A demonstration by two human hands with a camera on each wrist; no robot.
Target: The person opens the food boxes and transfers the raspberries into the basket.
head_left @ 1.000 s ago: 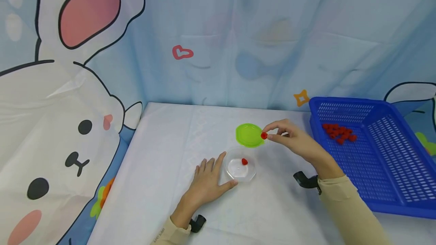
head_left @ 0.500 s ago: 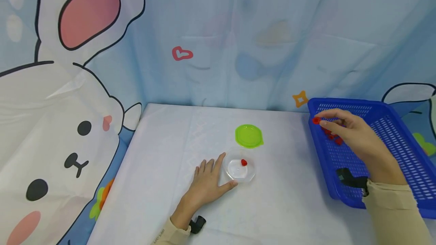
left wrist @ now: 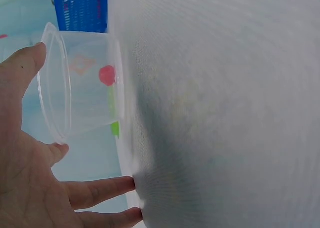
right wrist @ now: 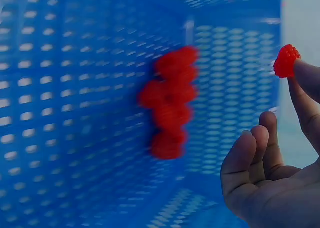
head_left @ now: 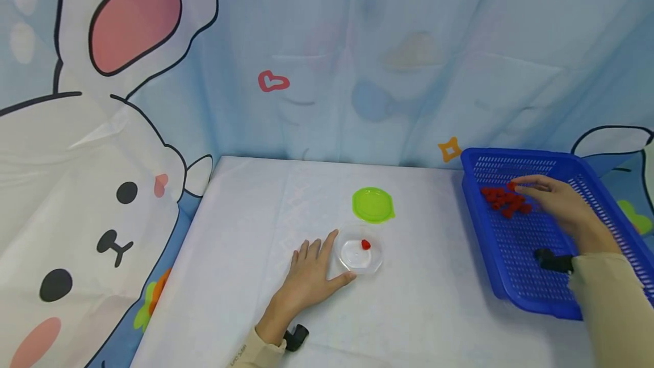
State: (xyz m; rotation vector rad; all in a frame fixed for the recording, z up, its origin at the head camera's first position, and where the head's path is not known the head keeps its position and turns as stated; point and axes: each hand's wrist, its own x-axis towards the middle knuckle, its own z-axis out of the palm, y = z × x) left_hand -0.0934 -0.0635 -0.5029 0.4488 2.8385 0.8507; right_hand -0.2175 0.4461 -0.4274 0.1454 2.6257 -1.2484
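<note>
My right hand (head_left: 567, 209) is over the blue basket (head_left: 487, 254), pinching a red raspberry (right wrist: 286, 61) between thumb and index finger; its other fingers are curled loosely. Several more raspberries (right wrist: 170, 102) lie heaped inside the basket, blurred in the right wrist view. On the white table my left hand (head_left: 306, 280) lies spread beside a clear plastic cup (head_left: 351, 255). Its thumb and index finger touch the cup's rim (left wrist: 44, 95), while other fingertips rest on the cloth. One raspberry (head_left: 365, 245) sits at the bottom of the cup, which stands upright and uncovered.
A light green lid (head_left: 373, 205) lies on the table just behind the cup. The basket stands at the right of the white tablecloth (head_left: 245, 231). A blue printed curtain (head_left: 327, 61) hangs along the back, with a large rabbit picture at the left.
My right hand has moved right from beside the green lid to over the basket, the raspberry staying pinched throughout. The left hand and cup have kept their places.
</note>
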